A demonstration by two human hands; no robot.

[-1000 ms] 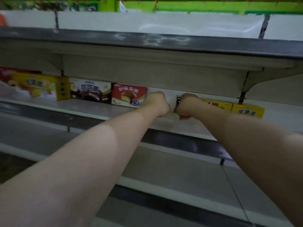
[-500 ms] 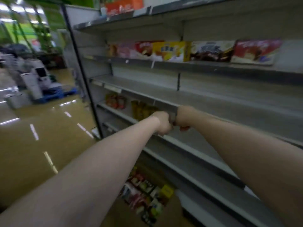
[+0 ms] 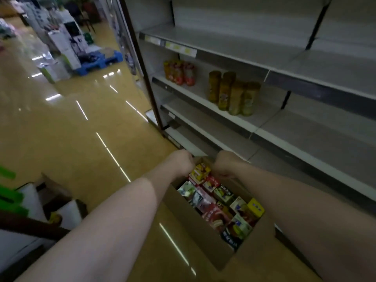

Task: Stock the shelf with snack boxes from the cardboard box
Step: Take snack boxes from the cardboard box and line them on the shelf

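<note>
Glossy yellow floor (image 3: 67,143) runs beside grey shelves (image 3: 284,58) holding four tall cans (image 3: 234,92) and three red pouches (image 3: 179,73). One cardboard box (image 3: 205,239) of snack boxes (image 3: 219,204) stands below, where the left hand (image 3: 181,163) and right hand (image 3: 225,162), both fisted, hover slightly apart; whether they grasp anything is unclear.

Shop aisle: glossy yellow floor (image 3: 67,143) with streaked light reflections; blue pallet (image 3: 101,61) with stacked white boxes (image 3: 65,47) at far end; green-and-white fixture (image 3: 14,200) at near left; dim lighting.
</note>
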